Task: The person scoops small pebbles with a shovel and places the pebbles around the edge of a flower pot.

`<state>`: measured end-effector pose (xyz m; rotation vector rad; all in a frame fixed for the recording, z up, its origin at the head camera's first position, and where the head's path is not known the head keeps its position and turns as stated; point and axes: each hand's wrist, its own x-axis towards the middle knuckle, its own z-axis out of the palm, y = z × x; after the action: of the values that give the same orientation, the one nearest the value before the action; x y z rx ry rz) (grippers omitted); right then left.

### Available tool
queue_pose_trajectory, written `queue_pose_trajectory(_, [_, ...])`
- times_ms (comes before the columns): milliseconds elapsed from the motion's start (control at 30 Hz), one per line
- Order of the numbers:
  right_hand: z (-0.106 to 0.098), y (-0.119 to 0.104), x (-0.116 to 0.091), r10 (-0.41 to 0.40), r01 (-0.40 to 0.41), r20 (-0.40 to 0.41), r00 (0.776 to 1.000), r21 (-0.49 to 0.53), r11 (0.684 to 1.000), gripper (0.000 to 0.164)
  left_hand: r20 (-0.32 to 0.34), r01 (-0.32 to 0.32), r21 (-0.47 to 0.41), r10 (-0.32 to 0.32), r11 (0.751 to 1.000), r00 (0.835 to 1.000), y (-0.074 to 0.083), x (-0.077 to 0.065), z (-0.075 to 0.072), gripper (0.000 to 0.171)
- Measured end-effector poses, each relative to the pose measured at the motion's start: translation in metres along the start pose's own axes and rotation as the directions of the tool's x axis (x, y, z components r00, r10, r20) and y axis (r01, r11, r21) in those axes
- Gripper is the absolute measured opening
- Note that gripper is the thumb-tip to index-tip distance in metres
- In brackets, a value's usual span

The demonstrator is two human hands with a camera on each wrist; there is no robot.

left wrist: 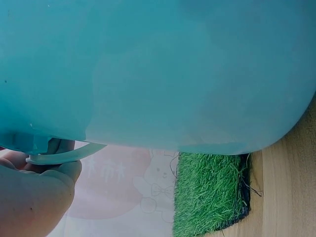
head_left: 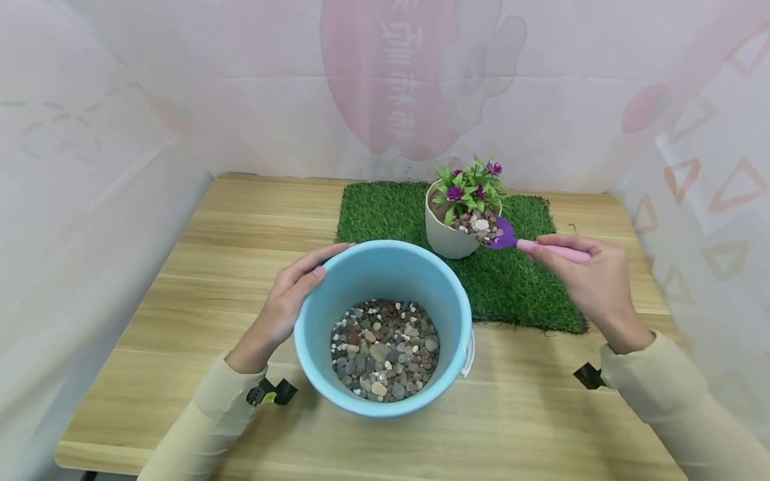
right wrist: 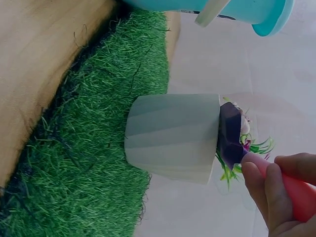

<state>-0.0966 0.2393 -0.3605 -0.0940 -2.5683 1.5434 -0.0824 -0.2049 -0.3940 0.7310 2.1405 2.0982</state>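
Nearest: pale sleeves [head_left: 204, 427] are worn on both forearms, with a small black device [head_left: 285, 392] seen at each wrist. On the near middle of the wooden table [head_left: 210, 267], a light-blue bucket [head_left: 385, 267] is seen, its floor covered with mixed pebbles [head_left: 385, 351] in grey, brown and white. Its rim is gripped at the left side by the left hand [head_left: 285, 304], thumb laid at the edge. A white handle [head_left: 469, 357] is attached at the bucket's right side.

Farther out, a small shovel [head_left: 504, 234] is pinched by its pink grip in the right hand [head_left: 592, 280], fingers drawn narrow around it. Its purple blade is loaded with small stones [head_left: 481, 226] and held at the pot's right rim; whether rim and blade are touching cannot be told.

The white pot [head_left: 451, 237] is stood upright on a green turf mat [head_left: 517, 287], and is filled out by a purple-flowered plant [head_left: 472, 187].

Farthest: a pale printed backdrop [head_left: 259, 120] is hung behind the table.
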Motion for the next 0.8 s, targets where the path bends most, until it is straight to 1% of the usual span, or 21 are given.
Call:
queue_pose_trajectory(133, [-0.001,-0.008,0.003,0.004,-0.004,0.004,1.0,-0.047,0.999,0.039,-0.003,-0.003,0.002,0.003,1.0,1.0,0.001,0.0,0.0,0.045])
queue_pose_trajectory(333, [-0.002,-0.021,0.007,0.057,-0.054,0.023,0.998,-0.113,0.992,0.047,-0.004,0.002,0.003,-0.001,1.0,1.0,0.002,0.0,0.001,0.045])
queue_pose_trajectory(400, [-0.003,-0.026,0.008,0.059,-0.054,0.03,0.998,-0.14,0.989,0.049,-0.004,0.002,0.004,-0.002,1.0,1.0,0.002,0.0,0.0,0.045])
queue_pose_trajectory(600, [-0.002,-0.038,0.012,0.058,-0.043,0.062,0.996,-0.225,0.973,0.045,-0.004,0.008,0.006,-0.008,1.0,1.0,0.002,0.0,0.001,0.045])
queue_pose_trajectory(800, [-0.001,-0.046,0.018,0.083,-0.057,0.097,0.992,-0.241,0.969,0.039,-0.001,0.0,0.004,0.0,1.0,1.0,0.0,-0.001,0.001,0.045])
